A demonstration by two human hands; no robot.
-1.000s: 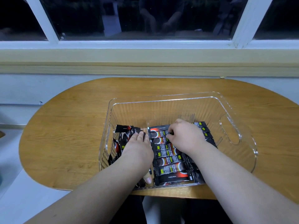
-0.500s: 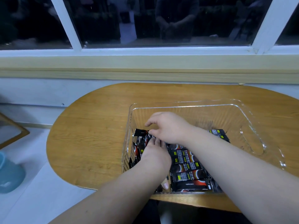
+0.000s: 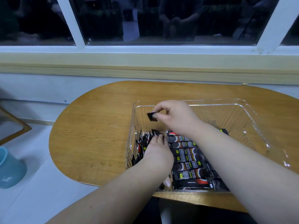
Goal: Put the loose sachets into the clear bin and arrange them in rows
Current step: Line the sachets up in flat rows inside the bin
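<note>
A clear plastic bin [image 3: 252, 113] stands on the wooden table [image 3: 97, 126]. Inside it, black sachets with red and white print lie flat in a neat row [image 3: 186, 160] along the near middle. A looser bunch of sachets [image 3: 142, 143] stands on edge against the bin's left wall. My left hand [image 3: 157, 153] lies flat on that bunch, fingers straight, thumb down near the front wall. My right hand [image 3: 174, 117] is raised above the bin's far left part and pinches one black sachet [image 3: 151, 116] between thumb and fingers.
The bin's far and right parts hold no sachets. A window and sill run behind the table. A blue cup [image 3: 9, 168] sits on the white surface at the left, beside a wooden frame corner [image 3: 19, 126].
My right hand has moved from the row's far end across to the left and lifted one sachet up out of the bunch. The left hand stays on the bunch. The view shifted left.
</note>
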